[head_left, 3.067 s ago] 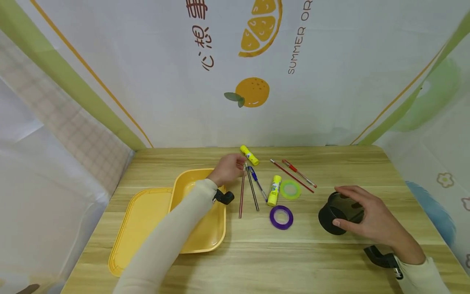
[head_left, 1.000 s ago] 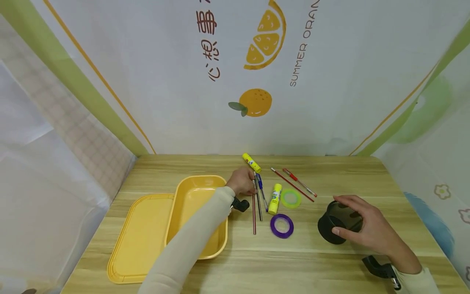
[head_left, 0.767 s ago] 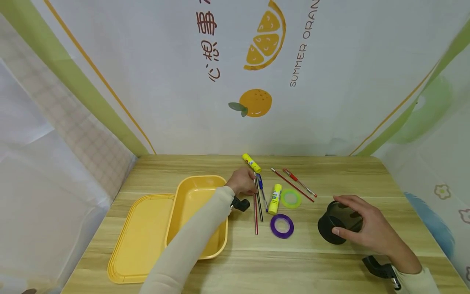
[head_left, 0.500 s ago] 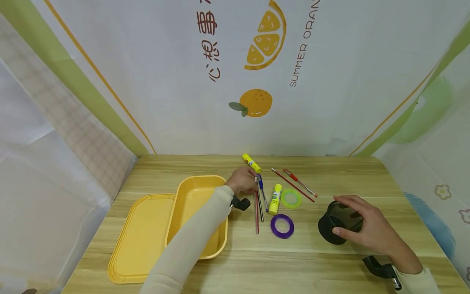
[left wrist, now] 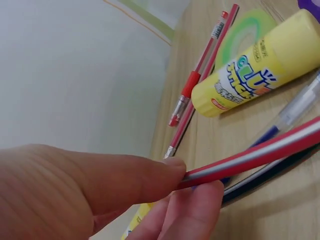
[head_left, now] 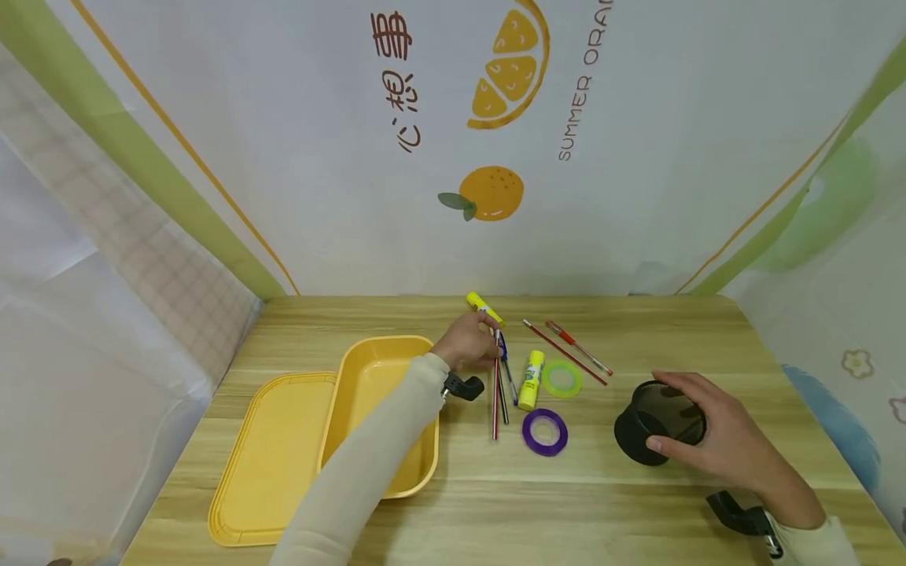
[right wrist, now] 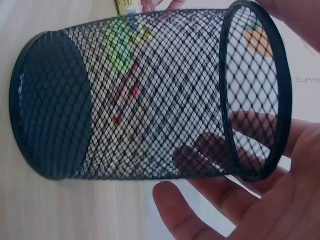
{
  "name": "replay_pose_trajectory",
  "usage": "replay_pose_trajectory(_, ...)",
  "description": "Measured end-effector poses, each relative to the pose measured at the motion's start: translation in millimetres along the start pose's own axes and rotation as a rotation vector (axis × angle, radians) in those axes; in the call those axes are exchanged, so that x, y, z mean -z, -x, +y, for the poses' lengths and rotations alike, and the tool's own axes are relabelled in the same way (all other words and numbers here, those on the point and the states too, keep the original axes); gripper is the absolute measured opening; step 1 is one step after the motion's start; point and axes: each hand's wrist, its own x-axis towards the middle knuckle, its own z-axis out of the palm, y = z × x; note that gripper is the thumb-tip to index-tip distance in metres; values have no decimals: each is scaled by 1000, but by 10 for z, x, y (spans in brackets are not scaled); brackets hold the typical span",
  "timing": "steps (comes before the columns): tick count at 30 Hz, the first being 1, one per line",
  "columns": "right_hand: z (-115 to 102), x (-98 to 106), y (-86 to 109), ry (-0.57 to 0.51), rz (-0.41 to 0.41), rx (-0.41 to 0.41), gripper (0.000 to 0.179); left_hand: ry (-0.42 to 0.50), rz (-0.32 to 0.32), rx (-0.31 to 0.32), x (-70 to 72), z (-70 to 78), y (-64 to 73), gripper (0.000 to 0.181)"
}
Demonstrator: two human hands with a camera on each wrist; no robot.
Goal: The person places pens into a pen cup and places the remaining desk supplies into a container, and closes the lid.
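My left hand (head_left: 467, 339) pinches a red striped pencil (head_left: 495, 409) near its top end, between thumb and fingers, as the left wrist view shows closely. Beside it lie a dark striped pencil (head_left: 503, 399) and a blue pen (head_left: 509, 377). A yellow glue stick (head_left: 480, 304) is just behind this hand. On the right, my right hand (head_left: 729, 436) holds a black mesh pen holder (right wrist: 160, 95) with thumb and fingers around its sides near the rim. The holder stands on the table, and the right wrist view shows nothing inside it.
Right of the left hand lie another glue stick (head_left: 532, 381), a green tape roll (head_left: 577, 380), a purple tape roll (head_left: 528, 433), a red pen (head_left: 579, 348) and a red pencil (head_left: 559, 348). A yellow box (head_left: 375, 373) and its flat lid (head_left: 272, 456) are at left.
My left hand has taken hold of the red striped pencil and brought it rightward beside the dark one. Its lower end has just shifted slightly upward in view. The right hand stays at the holder.
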Motion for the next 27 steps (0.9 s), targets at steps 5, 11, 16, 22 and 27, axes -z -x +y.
replay_pose_trajectory(5,-13,28,21,-7,-4,-10,96,31,-23,-27,26,1,-7,55)
replay_pose_trajectory(11,-1,9,62,-35,-12,-36,95,65,-60,-39,34,-6,1,55)
replay_pose_trajectory(16,32,-5,84,-13,8,-34,96,106,-90,-48,41,9,29,53)
replay_pose_trajectory(22,53,4,83,-50,-4,-53,94,140,-101,-55,61,45,101,53)
replay_pose_trajectory(27,58,5,44,-67,-3,-57,93,180,-69,-69,112,84,159,48)
